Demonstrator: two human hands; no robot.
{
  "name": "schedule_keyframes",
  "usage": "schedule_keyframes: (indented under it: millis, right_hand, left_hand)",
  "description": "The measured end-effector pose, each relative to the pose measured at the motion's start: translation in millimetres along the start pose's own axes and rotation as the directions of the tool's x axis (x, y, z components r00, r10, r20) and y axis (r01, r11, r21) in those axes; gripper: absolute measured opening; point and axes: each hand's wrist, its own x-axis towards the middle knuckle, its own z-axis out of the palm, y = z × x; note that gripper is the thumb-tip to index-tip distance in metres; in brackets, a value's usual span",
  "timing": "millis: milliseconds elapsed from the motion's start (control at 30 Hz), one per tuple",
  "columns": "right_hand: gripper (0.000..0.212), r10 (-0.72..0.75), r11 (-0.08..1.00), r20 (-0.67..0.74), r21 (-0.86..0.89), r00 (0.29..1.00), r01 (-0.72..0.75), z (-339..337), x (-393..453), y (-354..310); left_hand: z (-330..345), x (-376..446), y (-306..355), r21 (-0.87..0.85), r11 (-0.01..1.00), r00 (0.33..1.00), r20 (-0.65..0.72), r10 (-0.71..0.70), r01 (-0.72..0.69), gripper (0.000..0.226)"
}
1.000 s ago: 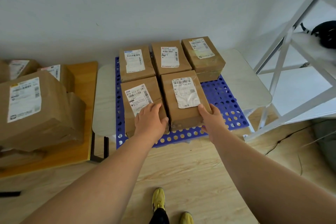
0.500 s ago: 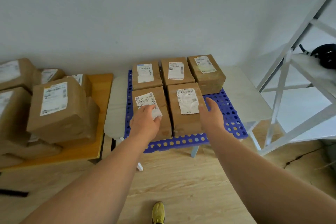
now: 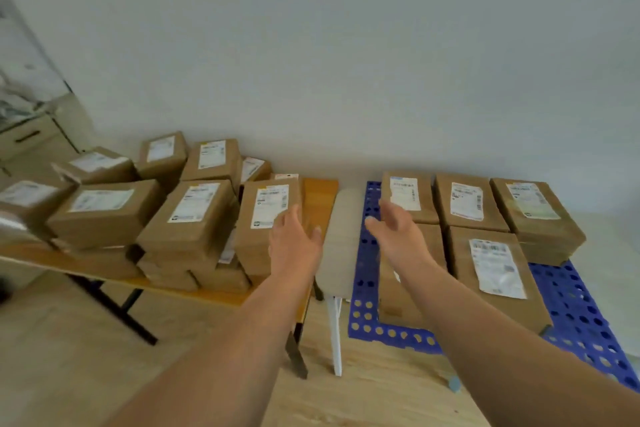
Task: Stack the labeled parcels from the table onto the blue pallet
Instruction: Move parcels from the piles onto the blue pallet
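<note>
Several brown labeled parcels are piled on the wooden table [image 3: 320, 196] at the left; the nearest parcel [image 3: 266, 218] stands at the pile's right end. My left hand [image 3: 294, 241] is open, palm inward, just in front of that parcel's right side. My right hand [image 3: 398, 230] is open too, fingers spread, over the left edge of the blue pallet [image 3: 571, 305]. On the pallet lie several parcels in two rows, among them a front parcel [image 3: 498, 274] with a white label. Neither hand holds anything.
The pallet rests on a low pale table [image 3: 341, 239] with white legs, next to the wooden table. A white wall stands behind both. A cabinet [image 3: 34, 139] is at the far left. The floor is light wood.
Both hands have let go of the front parcels on the pallet and swung left toward the pile on the wooden table. The view has turned left.
</note>
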Motion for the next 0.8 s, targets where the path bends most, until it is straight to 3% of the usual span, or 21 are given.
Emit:
schedule_keyframes:
  millis: [167,367,433,567,700,800]
  right_hand:
    - [0.071,0.147,0.989,0.169,-0.058,0.975,-0.139,92,17,-8]
    - [0.074,0.309,0.950,0.228,-0.123,0.923,-0.288,151,47,4]
    - [0.066,0.325,0.946,0.224,-0.088,0.919,-0.313,162,52,9]
    - [0.052,0.278,0.951,0.080,0.114,0.957,-0.286,149,55,-2]
    - [0.046,0.271,0.904,-0.113,0.372,0.956,-0.212,84,59,-22]
    - [0.044,0.276,0.865,-0.256,0.487,0.926,-0.123,20,50,-29]
  left_hand:
    - [-43,42,-58,-0.085,0.973,0.973,-0.068,-0.218,0.212,0.069]
    - [-54,87,-112,-0.153,0.921,0.927,0.175,-0.331,0.358,0.070]
    - [-50,91,-115,-0.151,0.933,0.931,0.224,-0.289,0.326,0.056]
    - [-46,95,-82,-0.227,0.953,0.971,0.172,-0.165,0.202,0.044]
    - [-27,84,-15,-0.379,0.923,0.979,0.204,0.017,0.063,0.049]
    - [0,59,35,-0.475,0.880,0.947,0.275,0.167,-0.017,0.049]
